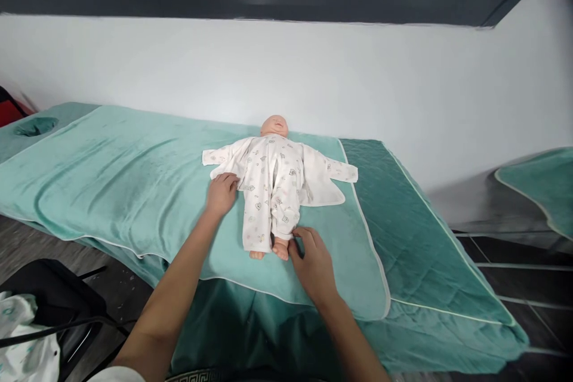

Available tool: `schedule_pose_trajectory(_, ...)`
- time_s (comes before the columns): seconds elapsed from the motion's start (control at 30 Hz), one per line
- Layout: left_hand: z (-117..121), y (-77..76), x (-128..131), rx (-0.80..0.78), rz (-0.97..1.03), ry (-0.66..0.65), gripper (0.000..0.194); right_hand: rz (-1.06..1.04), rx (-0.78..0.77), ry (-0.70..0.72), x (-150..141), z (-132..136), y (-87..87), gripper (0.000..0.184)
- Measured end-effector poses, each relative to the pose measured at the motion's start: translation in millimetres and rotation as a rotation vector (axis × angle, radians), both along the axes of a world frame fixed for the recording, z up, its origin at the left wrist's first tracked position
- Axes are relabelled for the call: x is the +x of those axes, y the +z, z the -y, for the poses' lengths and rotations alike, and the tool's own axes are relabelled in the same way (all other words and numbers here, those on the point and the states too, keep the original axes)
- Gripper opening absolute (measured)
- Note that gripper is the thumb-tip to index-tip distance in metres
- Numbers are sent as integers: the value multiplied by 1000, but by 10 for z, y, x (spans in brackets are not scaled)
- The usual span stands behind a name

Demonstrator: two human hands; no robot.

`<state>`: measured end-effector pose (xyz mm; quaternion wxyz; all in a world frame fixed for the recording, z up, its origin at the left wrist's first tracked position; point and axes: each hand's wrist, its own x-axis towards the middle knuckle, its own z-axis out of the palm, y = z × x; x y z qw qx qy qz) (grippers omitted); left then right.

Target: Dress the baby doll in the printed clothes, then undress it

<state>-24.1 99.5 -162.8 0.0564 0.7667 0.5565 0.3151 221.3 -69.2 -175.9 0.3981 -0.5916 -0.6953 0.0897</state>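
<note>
The baby doll (pixel 274 126) lies face up on the green bed (pixel 125 167), its white jacket (pixel 326 191) spread open beneath it. At the jacket's edge, the left hand (pixel 222 192) looks loosely curled — whether its grip holds cloth, I can't tell. The right hand (pixel 314 262) has a narrow grip beside the foot, at the patterned trousers' (pixel 286 209) cuff. A hard tug there could drag the trousers down or twist the leg; leaning on the rumpled blanket (pixel 358 274) could shift everything.

Pretty even, soft light here, white wall (pixel 313 77) looks a bit greyish, faint shadow around 3 o'clock, edges stretched and bowed, middle's fairly sharp.
</note>
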Motion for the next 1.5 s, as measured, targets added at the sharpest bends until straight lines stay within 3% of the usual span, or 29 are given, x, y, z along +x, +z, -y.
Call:
schedule_pose_trajectory(0.1, -10, -6, -6, -13, 5, -1, 31, -98, 19, 56, 17, -40, 82, 11)
schedule_pose_trajectory(0.27, -23, -8, -13, -17, 29, -13, 30, -281, -6, 243, 67, 107, 446, 9)
schedule_pose_trajectory(0.4, -48, -38, -25, -4, 55, -16, 29, -317, -12, 273, 88, 234, 610, 10)
schedule_pose_trajectory(0.67, -73, -82, -39, 29, 96, -33, 27, -3, -18, 217, 101, 135, 296, 26)
schedule_pose_trajectory(0.93, -63, -80, -46, 21, 112, -38, 27, -75, 83, 235, 16, 237, 536, 12)
schedule_pose_trajectory(1.23, -57, -72, -47, 23, 117, -48, 27, 121, 58, 175, -23, 195, 334, 20)
schedule_pose_trajectory(1.4, -62, -78, -45, 26, 127, -41, 27, 108, 68, 182, -131, 169, 418, 6)
schedule_pose_trajectory(1.5, -53, -75, -51, 4, 129, -43, 28, 83, 104, 237, -130, 177, 480, 7)
